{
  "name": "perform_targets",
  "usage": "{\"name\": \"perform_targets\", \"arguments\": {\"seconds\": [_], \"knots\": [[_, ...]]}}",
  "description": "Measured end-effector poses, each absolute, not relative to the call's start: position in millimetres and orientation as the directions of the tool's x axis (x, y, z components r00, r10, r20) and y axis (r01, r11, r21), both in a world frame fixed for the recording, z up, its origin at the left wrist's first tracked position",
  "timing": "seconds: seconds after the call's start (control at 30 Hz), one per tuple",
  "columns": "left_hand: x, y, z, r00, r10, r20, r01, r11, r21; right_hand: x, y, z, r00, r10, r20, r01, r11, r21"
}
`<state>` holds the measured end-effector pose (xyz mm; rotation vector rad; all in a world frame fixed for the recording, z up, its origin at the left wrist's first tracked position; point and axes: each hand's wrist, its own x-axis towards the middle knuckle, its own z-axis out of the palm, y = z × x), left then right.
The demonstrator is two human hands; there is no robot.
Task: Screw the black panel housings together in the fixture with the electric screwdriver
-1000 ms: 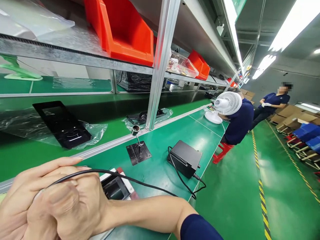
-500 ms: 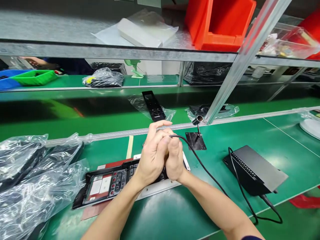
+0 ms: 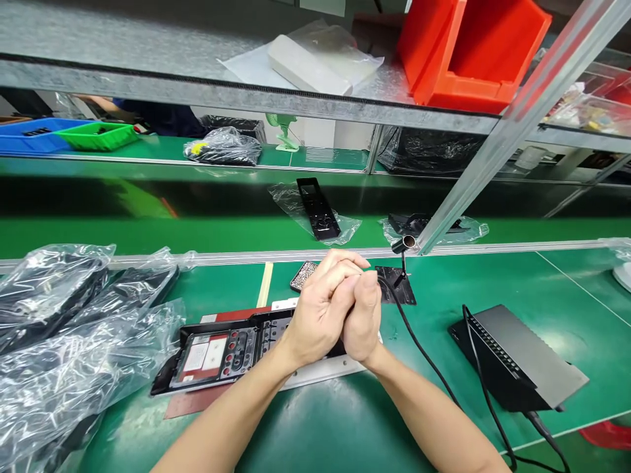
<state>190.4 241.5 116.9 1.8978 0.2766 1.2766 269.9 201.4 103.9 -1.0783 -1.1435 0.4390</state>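
Head camera: the left hand (image 3: 318, 318) and right hand (image 3: 363, 322) are pressed together, fingers curled closed, and whatever lies between the palms is hidden. A black cable (image 3: 419, 348) comes out by the right thumb and runs down toward the near edge of the bench (image 3: 315, 420). Directly below, partly covered by the hands, the black housing (image 3: 167, 381) lies lengthwise over a reddish board (image 3: 192, 402) and a pale fixture plate (image 3: 328, 374), its row of round openings facing up. This looks like a close-in working step on the covered end of the housing, though the contact point is out of sight. Any move from this pose seems to call for steady wrists, a slack cable and care around the raised rims. Just beyond the hands are a speckled pad (image 3: 302, 276) and a metal cup on a stand (image 3: 405, 245); a black box (image 3: 525, 358) sits to the right, plastic-wrapped parts (image 3: 73, 341) to the left.
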Motion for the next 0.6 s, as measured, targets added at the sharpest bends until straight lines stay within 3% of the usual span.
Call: {"name": "perform_targets", "arguments": {"seconds": [0.6], "knots": [[189.0,240.6,112.8,0.397,0.569,0.721,-0.272,-0.677,0.684,265.1,199.1,107.8,0.375,0.738,0.560,0.281,0.485,-0.828]]}}
